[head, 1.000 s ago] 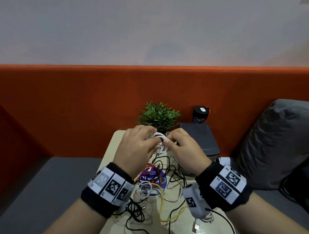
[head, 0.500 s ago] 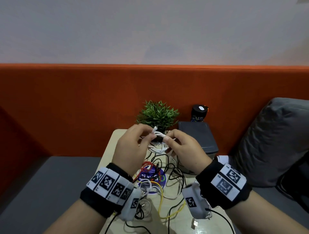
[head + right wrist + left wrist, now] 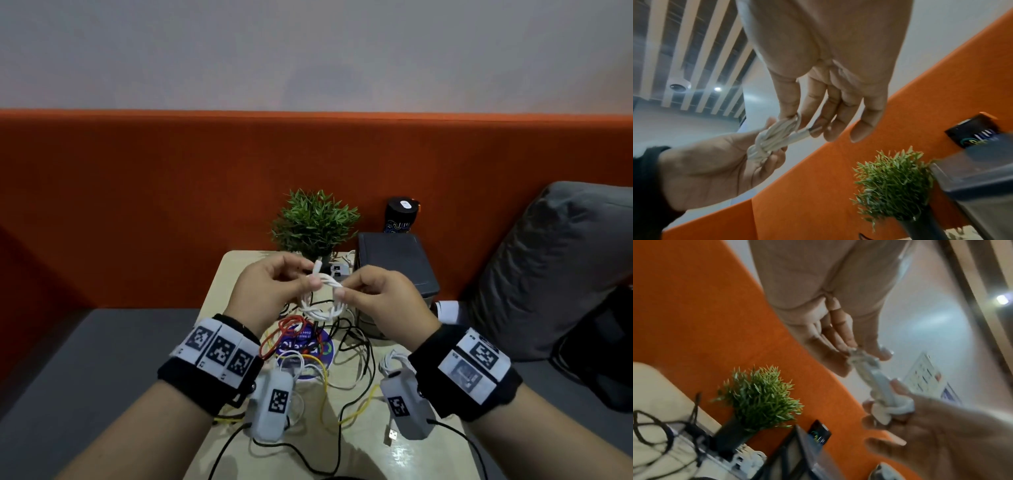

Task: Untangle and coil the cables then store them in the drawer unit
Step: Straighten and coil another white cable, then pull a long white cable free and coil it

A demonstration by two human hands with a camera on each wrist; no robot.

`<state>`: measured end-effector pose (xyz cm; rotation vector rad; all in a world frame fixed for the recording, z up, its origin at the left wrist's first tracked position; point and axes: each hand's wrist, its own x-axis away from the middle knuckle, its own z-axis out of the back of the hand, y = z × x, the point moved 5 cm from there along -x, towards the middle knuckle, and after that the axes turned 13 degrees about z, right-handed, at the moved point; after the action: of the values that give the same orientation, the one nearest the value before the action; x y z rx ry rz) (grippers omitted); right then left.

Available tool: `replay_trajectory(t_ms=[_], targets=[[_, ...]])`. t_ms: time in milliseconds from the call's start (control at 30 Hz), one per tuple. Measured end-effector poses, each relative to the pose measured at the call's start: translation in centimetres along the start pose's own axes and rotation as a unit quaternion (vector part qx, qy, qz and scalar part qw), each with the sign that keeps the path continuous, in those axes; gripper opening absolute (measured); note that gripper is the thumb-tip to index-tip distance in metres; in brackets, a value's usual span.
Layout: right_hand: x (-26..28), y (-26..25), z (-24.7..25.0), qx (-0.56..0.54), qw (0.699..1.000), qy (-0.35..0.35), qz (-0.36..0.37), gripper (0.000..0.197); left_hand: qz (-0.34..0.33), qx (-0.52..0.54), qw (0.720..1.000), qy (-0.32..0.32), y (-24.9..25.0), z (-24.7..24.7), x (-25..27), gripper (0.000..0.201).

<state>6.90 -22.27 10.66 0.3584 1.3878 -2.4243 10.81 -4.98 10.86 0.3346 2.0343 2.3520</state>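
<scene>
A white cable (image 3: 322,301), wound into a small ring with its end wrapped round the strands, hangs above the table between both hands. My left hand (image 3: 310,279) pinches the ring's top left, where a white plug sticks upward. My right hand (image 3: 342,291) pinches its right side between thumb and forefinger. The left wrist view shows the bundle (image 3: 875,381) stretched between my left fingers (image 3: 842,340) and the right hand. The right wrist view shows the same bundle (image 3: 777,134). The dark grey drawer unit (image 3: 394,263) stands behind my right hand.
A tangle of black, red, yellow and white cables (image 3: 308,353) covers the small beige table (image 3: 226,284). A potted plant (image 3: 315,222), a white power strip (image 3: 339,270) and a black cylinder (image 3: 402,216) stand at the back. A grey cushion (image 3: 555,267) lies to the right.
Both hands have drawn slightly apart and raised the white coil, so the ring now hangs open between them. The plug end now points up from my left fingers.
</scene>
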Motion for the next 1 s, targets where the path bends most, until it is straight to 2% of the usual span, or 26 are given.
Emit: replay_trajectory(t_ms=[133,200,300,367,467,533,667,733,800,867,933,1000], targets=[[1.4,2.7,0.3,0.033,0.997,-0.008,-0.070,0.013,0.026,-0.056,0.997,-0.050,-2.5,-1.3,-0.3,0.020],[2.6,4.9,0.7,0.035,0.992,0.009,-0.124,0.017,0.027,-0.148,0.987,-0.047,-4.0,-1.5,-0.6,0.020],[5.4,9.0,1.6,0.042,0.976,0.034,-0.211,0.023,0.045,-0.306,0.950,-0.054,-7.1,-1.2,-0.1,0.011],[7.5,12.2,2.3,0.074,0.960,0.043,-0.268,0.026,0.068,-0.366,0.924,-0.083,-9.9,-0.7,0.6,0.004],[10.3,16.4,2.5,0.093,0.934,0.048,-0.341,0.030,0.113,-0.431,0.883,-0.144,-14.2,-0.1,1.9,0.013],[11.5,18.2,2.2,0.087,0.922,0.058,-0.371,0.031,0.125,-0.462,0.865,-0.149,-16.5,0.2,2.7,0.019],[12.3,20.3,1.2,0.075,0.910,0.070,-0.402,0.031,0.103,-0.469,0.872,-0.100,-19.4,0.4,3.7,0.059],[12.5,21.2,0.6,0.075,0.908,0.062,-0.408,0.034,0.100,-0.486,0.866,-0.059,-20.1,0.5,4.1,0.067],[12.9,22.4,0.1,0.077,0.906,0.043,-0.415,0.032,0.105,-0.501,0.859,-0.030,-20.9,0.7,4.5,0.064],[13.1,22.6,-0.1,0.064,0.902,0.047,-0.425,0.016,0.108,-0.496,0.861,-0.011,-21.3,1.0,4.8,0.048],[13.2,22.1,-0.2,0.059,0.896,0.060,-0.436,0.036,0.103,-0.481,0.871,0.004,-21.1,1.3,4.9,0.026],[12.9,20.6,-0.1,0.118,0.902,0.037,-0.414,0.041,0.106,-0.473,0.875,0.010,-21.1,1.8,5.0,0.019]])
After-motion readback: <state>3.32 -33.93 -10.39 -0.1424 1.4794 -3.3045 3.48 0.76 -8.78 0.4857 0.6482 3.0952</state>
